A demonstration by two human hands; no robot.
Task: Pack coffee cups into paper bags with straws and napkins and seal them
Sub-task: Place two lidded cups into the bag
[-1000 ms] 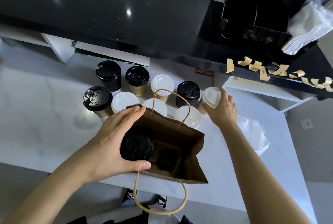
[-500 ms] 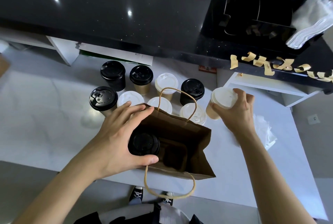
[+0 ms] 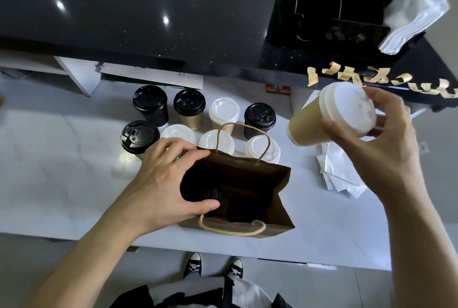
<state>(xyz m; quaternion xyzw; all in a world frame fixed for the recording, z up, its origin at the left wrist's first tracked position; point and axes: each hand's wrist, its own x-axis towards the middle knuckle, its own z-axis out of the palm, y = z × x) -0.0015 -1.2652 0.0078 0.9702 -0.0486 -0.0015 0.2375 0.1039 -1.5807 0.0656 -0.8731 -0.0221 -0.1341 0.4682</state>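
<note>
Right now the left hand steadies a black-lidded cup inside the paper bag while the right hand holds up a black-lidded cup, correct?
Not quite: the head view shows the cup in the right hand has a white lid. The rest holds.

Cup (image 3: 202,195) inside bag (image 3: 272,184), cups (image 3: 224,112) behind
</note>
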